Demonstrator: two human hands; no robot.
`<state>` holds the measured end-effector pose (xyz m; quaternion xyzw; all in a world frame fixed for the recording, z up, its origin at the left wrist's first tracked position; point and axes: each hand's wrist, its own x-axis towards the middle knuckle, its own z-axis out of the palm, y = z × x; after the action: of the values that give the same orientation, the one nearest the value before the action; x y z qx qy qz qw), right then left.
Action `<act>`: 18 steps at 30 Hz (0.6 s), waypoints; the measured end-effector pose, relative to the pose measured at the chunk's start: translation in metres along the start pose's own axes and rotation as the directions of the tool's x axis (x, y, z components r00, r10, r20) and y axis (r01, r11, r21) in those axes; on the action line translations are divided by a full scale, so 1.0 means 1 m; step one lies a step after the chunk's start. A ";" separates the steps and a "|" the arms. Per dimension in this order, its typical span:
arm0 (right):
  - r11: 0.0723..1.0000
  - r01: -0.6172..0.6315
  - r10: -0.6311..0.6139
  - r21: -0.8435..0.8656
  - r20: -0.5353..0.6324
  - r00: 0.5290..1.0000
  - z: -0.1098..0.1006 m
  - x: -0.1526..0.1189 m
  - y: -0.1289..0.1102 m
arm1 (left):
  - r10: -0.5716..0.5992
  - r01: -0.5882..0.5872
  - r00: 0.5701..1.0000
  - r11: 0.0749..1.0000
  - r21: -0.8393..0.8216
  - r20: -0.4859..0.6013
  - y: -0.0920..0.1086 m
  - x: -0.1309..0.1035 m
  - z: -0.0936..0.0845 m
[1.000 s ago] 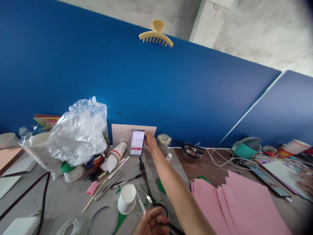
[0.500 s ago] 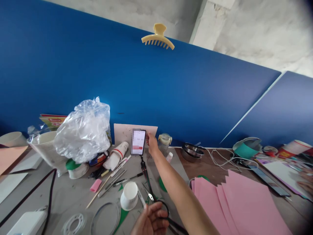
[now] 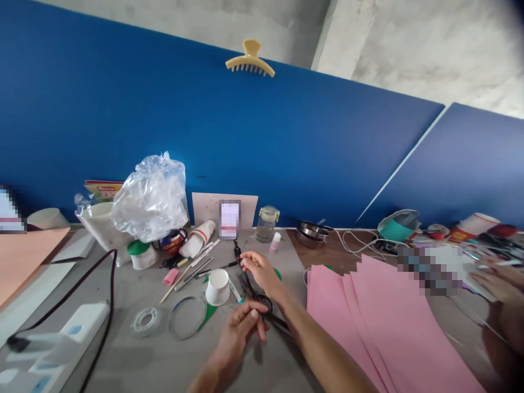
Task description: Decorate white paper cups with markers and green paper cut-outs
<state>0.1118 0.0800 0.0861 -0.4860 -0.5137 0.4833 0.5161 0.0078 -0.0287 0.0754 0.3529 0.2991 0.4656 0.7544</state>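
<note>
My left hand [image 3: 245, 322] hangs low in the middle, its fingers loosely bent and nothing visible in them. Just above it my right hand [image 3: 260, 270] hovers over the desk, fingers half curled and apart, also without anything visible in it. Between and beneath the hands lie black-handled scissors [image 3: 265, 301], partly covered, and a black strap [image 3: 237, 251] that runs up to a phone [image 3: 229, 218]. The phone leans upright against a pale pink card [image 3: 204, 204]. Left of my hands stands a white paper cup [image 3: 218, 286], with a marker pen [image 3: 235, 293] beside it.
Pink paper sheets [image 3: 380, 316] lie at right. At left are a tape roll [image 3: 145, 321], a clear ring [image 3: 187, 317], a power strip [image 3: 77, 338] and a plastic bag [image 3: 151, 196]. A glass jar [image 3: 267, 224] stands behind. Another person's hand [image 3: 497, 284] shows far right.
My right hand has come away from the phone, back toward my left hand. The left hand's fingers have turned from palm-up to bent downward. The view has shifted slightly.
</note>
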 end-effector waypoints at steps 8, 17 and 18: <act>0.946 0.145 -0.141 -0.288 0.037 0.989 -0.003 -0.029 0.013 | 0.459 -0.349 0.867 0.836 0.424 -0.192 0.060 -0.028 -0.043; 0.847 0.210 -0.203 -0.489 0.067 0.977 -0.010 -0.040 0.016 | 0.549 0.048 0.822 0.197 0.979 -0.151 0.053 0.017 -0.108; 0.830 0.209 -0.200 -0.516 0.075 0.977 -0.010 -0.040 0.017 | 0.542 0.098 0.823 0.164 0.982 -0.173 0.050 0.021 -0.104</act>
<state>0.1212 0.0406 0.0669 -0.5455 -0.6789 0.2722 0.4092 -0.0892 0.0330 0.0540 0.6550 0.6451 0.3534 0.1730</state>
